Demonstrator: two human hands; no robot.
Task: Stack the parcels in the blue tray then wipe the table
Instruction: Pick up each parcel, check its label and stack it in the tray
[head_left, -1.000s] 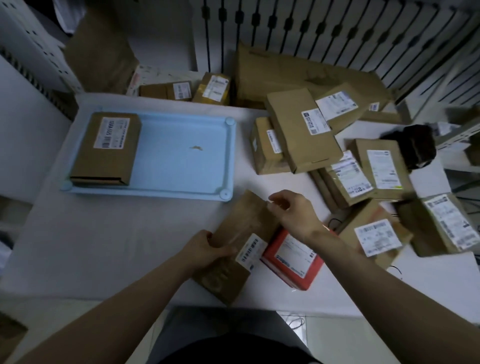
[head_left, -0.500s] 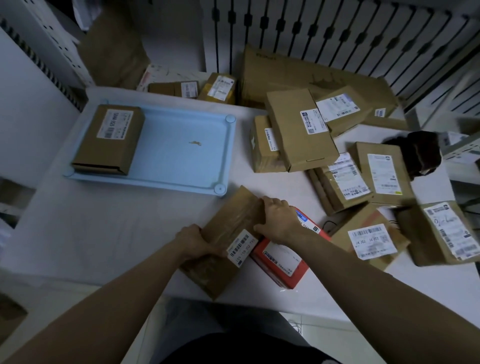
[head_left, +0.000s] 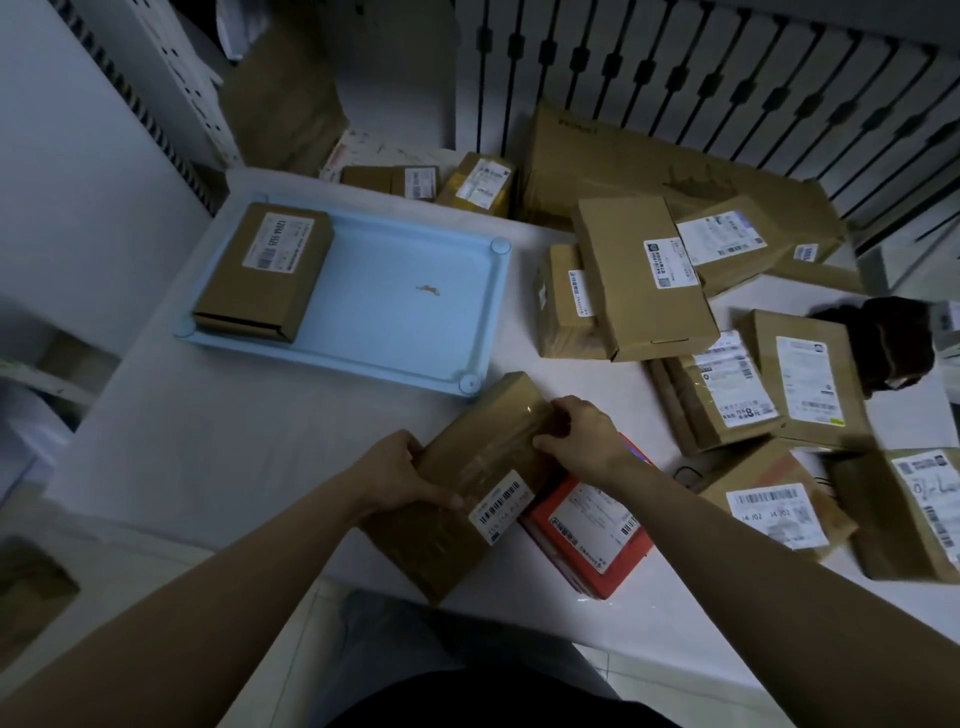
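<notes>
A long brown taped parcel lies slantwise near the table's front edge, just below the blue tray's near right corner. My left hand grips its left side, thumb on top. My right hand grips its right upper edge with curled fingers. The blue tray holds one brown box at its left end; the rest of its floor is bare but for a small scrap. A red parcel lies half under the brown one, right of it.
Several brown labelled parcels are piled across the table's right half, up to a big flat carton at the back. A dark cloth-like lump sits at the right edge. Two small boxes lie behind the tray. White table surface shows at left front.
My right hand came down from above the parcel and now grips its right edge. The left hand keeps its hold, and the parcel has shifted slightly toward the tray.
</notes>
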